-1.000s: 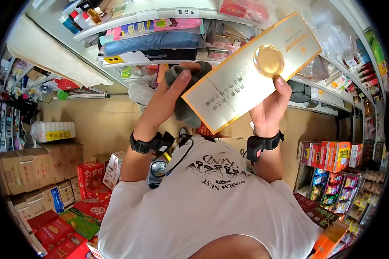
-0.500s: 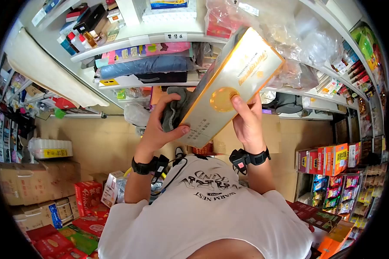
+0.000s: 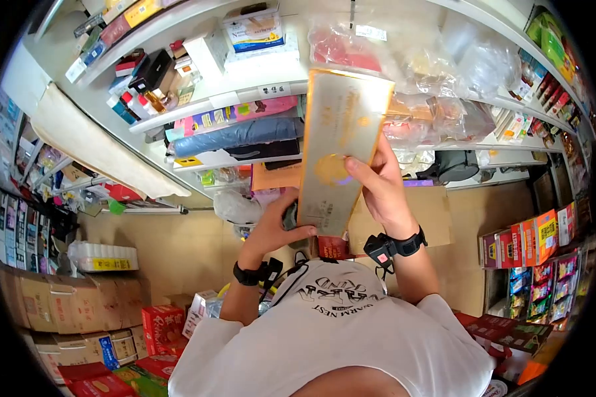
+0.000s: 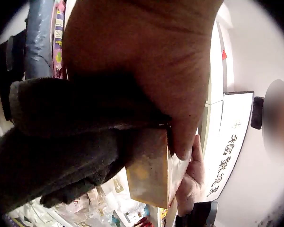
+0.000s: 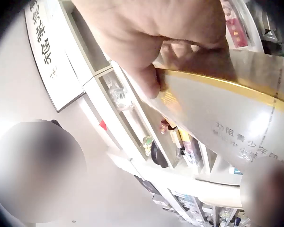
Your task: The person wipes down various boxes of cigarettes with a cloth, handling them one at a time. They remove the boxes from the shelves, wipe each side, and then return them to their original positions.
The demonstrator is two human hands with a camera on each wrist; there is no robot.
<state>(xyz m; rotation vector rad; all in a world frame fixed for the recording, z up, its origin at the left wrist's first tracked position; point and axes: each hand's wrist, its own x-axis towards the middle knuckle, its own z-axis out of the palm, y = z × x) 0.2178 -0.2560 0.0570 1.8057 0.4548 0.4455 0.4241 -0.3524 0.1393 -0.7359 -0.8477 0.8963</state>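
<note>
Head view shows the carton (image 3: 341, 149) upright before the shelves (image 3: 245, 89), right hand (image 3: 377, 188) gripping its middle, left hand (image 3: 275, 228) fingers clamping a grey cloth (image 3: 289, 215) to its lower edge: seemingly mid-wipe, needing a steady hold.

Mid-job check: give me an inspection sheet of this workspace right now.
Surface: white shelves, packed with goods; no table in view.
Job's things: gold box held upright before the shelves; grey cloth against its lower end.
Clutter: plastic bags on the shelves behind the box.
Hands: left hand grips the cloth and box bottom; right hand grips the box's side, thumb on its front.
Cables: black lead from the left wrist band to the chest.
Surroundings: cardboard cartons, snack racks.
</note>
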